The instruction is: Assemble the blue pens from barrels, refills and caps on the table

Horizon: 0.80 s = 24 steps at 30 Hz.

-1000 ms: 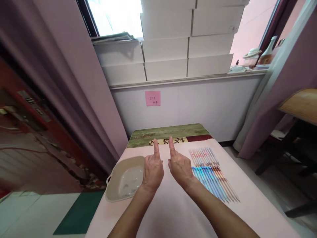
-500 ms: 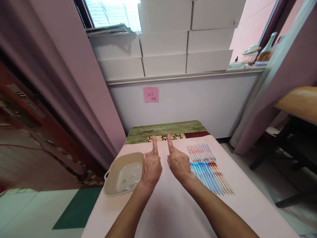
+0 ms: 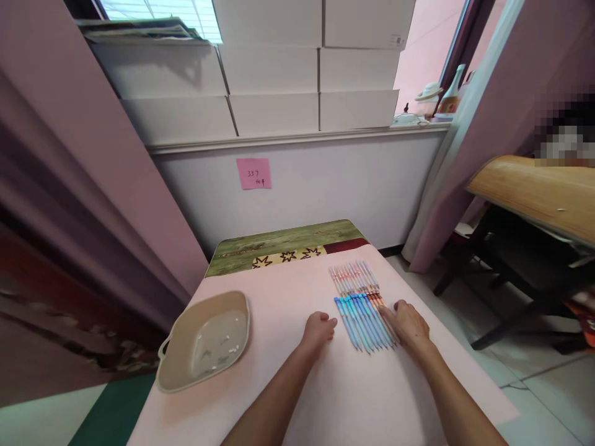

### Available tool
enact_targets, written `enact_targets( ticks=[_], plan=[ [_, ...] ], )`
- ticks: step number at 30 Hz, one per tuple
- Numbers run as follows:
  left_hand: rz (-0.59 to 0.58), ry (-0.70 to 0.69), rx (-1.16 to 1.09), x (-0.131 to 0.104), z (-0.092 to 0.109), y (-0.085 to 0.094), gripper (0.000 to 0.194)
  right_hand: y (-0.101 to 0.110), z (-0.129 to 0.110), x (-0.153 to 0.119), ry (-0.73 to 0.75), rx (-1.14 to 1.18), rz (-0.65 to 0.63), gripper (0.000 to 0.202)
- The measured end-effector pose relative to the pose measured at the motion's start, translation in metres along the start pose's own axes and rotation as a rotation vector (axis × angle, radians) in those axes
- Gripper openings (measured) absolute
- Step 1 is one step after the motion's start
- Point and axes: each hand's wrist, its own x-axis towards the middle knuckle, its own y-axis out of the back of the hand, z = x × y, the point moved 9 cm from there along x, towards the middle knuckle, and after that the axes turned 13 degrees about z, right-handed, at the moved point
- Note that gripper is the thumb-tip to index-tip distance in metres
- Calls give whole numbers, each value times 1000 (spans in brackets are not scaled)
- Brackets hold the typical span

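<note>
Two rows of slim pens lie side by side on the table: blue pens (image 3: 357, 322) and brown-ended ones in the near row, clear and reddish pens (image 3: 351, 277) in the far row. My left hand (image 3: 320, 329) is just left of the near row, fingers loosely curled and apart, with nothing in it. Over the right edge of that row is my right hand (image 3: 411, 326), its thumb and fingers apart. One of its digits reaches onto the brown-ended pens; whether it presses on them I cannot tell.
A beige basin (image 3: 204, 341) with small pale bits inside stands at the table's left. The pink tablecloth (image 3: 279, 291) leaves a green patterned strip bare at the back. A pink note (image 3: 253, 173) sticks to the wall. A wooden desk (image 3: 539, 186) stands to the right.
Both hands, which pointed forward with index fingers out, have moved right and down to either side of the near pens. The view has turned to the right.
</note>
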Motion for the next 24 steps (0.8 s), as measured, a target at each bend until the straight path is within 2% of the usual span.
enact_targets(
  ticks=[5,9,15,24],
  plan=[
    [54,-45,294,15,11,-35,26,-11,-23,-8,42,9,-56,55],
    [74,-68,500,20,15,-48,17,-17,-31,-14,59,-9,-77,50],
    [122,-117,657,20,22,-48,18,-18,-28,-19,73,6,-118,44],
    [178,-194,720,18,24,-45,24,-23,-33,-27,104,69,-123,38]
  ],
)
